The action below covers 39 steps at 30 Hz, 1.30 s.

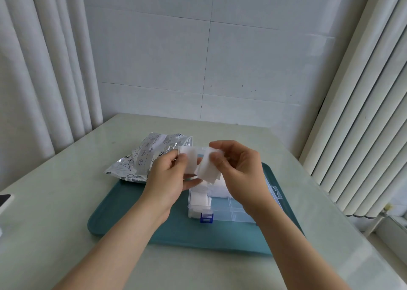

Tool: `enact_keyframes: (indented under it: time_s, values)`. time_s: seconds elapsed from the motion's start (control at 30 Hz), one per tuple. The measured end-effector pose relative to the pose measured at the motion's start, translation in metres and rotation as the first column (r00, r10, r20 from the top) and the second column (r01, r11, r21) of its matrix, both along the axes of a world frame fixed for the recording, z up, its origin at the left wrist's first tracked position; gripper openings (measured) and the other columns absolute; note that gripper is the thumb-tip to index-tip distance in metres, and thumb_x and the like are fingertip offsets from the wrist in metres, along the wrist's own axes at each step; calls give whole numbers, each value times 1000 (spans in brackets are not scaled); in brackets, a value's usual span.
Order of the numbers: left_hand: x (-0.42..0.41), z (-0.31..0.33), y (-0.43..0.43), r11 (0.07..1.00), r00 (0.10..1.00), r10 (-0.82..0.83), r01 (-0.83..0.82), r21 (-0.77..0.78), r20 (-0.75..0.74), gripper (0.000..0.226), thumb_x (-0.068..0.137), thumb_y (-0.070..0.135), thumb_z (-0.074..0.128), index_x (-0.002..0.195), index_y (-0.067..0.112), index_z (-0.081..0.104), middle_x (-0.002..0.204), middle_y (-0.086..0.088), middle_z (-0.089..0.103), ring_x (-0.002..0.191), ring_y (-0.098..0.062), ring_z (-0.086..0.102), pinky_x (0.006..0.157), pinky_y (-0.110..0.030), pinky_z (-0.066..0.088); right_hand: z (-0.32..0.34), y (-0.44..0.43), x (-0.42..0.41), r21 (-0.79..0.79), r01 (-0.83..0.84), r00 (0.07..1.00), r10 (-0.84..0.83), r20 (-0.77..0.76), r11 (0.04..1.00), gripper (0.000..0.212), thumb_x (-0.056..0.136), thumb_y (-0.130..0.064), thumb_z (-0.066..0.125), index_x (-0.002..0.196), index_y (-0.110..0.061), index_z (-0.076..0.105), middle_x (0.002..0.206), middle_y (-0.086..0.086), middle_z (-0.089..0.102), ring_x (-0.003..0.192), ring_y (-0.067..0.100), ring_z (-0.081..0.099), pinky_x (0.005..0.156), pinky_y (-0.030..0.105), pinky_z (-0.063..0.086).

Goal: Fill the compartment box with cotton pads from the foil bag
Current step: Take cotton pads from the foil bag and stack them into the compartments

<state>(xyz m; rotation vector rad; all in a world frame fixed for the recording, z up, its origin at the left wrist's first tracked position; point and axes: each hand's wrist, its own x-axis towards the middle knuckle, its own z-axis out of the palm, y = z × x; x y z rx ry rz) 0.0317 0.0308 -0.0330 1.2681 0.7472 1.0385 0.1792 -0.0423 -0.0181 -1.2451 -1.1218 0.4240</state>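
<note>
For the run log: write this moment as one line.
left hand: grips cotton pads; right hand: grips more cotton pads; compartment box: partly filled

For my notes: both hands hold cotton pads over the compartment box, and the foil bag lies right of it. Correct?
No: the head view shows the foil bag left of the compartment box, not right; the rest holds.

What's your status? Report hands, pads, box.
Left hand and right hand each pinching cotton pads over the compartment box. Near-left compartments filled, near-right ones bare. Foil bag far left, not in the way.
</note>
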Motion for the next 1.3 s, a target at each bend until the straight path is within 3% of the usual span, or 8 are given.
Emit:
enact_keyframes:
  time_s: [0.1,0.3,0.5,0.7,0.87,1.07,1.2,1.3]
  values:
    - [0,2,-4,997,997,-74,73,-35,-35,35,115,20,43,109,10,76,105,-19,78,97,-36,78,79,-45,66,1,-2,-3,1,-73,997,73,33,997,18,96,-6,74,106,-21,78,93,17,75,80,21,69,76,39,59]
    - [2,9,-10,948,963,-236,258,-186,132,41,115,21,40,116,-1,74,104,-27,77,92,-41,77,90,-55,63,-5,2,-6,-4,55,990,-54,133,998,20,93,-10,77,103,-28,78,84,-8,76,80,22,71,68,55,62]
    - [4,4,-6,920,945,-269,309,-241,184,39,115,22,40,129,-3,66,108,-25,75,83,-30,73,75,-39,63,-9,6,-3,54,251,922,-255,292,967,12,90,-24,82,96,-33,80,92,-14,73,84,9,67,69,21,46]
    - [3,5,-5,904,942,-273,321,-281,198,37,114,23,43,131,-1,66,97,-19,74,74,-25,66,70,-36,59,-10,6,-1,36,241,942,-243,230,970,12,89,-20,80,86,-32,79,85,-14,75,81,13,71,70,38,57]
    - [3,4,-4,910,943,-246,304,-283,223,38,114,22,44,131,-4,66,107,-24,72,82,-27,71,75,-37,62,-12,6,-2,40,305,881,-298,368,951,8,89,-24,80,85,-31,81,83,-18,73,81,6,67,70,16,46]
    - [1,7,-6,896,923,-255,338,-290,287,39,115,19,41,127,-7,67,117,-30,73,98,-37,75,84,-40,65,-9,-4,-10,46,174,777,-166,607,984,52,79,-35,83,127,-30,65,116,-20,68,110,1,62,92,10,41]
    - [1,7,-3,900,928,-247,326,-290,279,43,116,26,38,131,-4,64,111,-28,74,90,-36,71,83,-42,62,-11,-4,-9,40,148,695,-133,707,988,50,73,-37,85,116,-30,61,117,-23,67,106,4,62,98,28,45]
    - [1,7,-2,903,934,-281,334,-268,219,47,116,32,34,130,1,67,115,-28,74,82,-29,69,83,-40,57,-11,-5,-7,40,113,677,-106,728,993,41,74,-26,82,109,-27,60,129,-22,67,109,-7,59,101,21,39]
